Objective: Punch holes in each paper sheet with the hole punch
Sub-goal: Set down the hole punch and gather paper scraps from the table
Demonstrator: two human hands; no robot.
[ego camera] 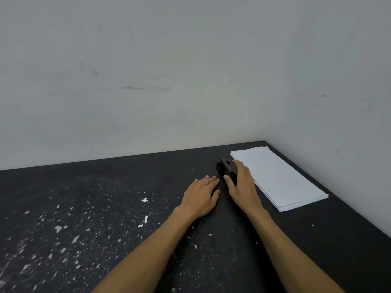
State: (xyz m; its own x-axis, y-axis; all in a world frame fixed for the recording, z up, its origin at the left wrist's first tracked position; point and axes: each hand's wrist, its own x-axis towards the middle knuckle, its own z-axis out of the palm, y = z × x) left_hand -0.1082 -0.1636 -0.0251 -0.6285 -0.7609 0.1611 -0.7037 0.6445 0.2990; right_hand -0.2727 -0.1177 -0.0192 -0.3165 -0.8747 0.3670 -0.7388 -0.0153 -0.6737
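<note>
**Right now: right hand on the punch, left hand flat beside it**

We see the hole punch (pixel 226 168) sitting on the desk (pixel 105 208) toward the far right corner, just left of the paper stack (pixel 277 176). It's black on a near-black top, so its outline is hard to read; the lever looks raised and angled toward the far wall.

Our right hand (pixel 241 182) is wrapped over the near end of the punch, fingers on its paper side, thumb along its left side. We read it as closed around the punch body. The hand also overlaps the left edge of the stack; we can't tell whether it touches the sheets.

Our left hand (pixel 202 195) lies palm down on the desk just left of the punch, fingers stretched out and close together, holding nothing. Fingertips end just short of the punch; contact can't be confirmed.

Paper stack: white sheets, roughly squared, lying flat, long side running from the back corner toward us along the right wall (pixel 338 102). A few small marks show on the top sheet; too small to tell if they're holes.

Desk surface on the left is speckled with white flecks and a couple of small clusters of round white paper dots (pixel 144 200). Both forearms are bare.
</note>
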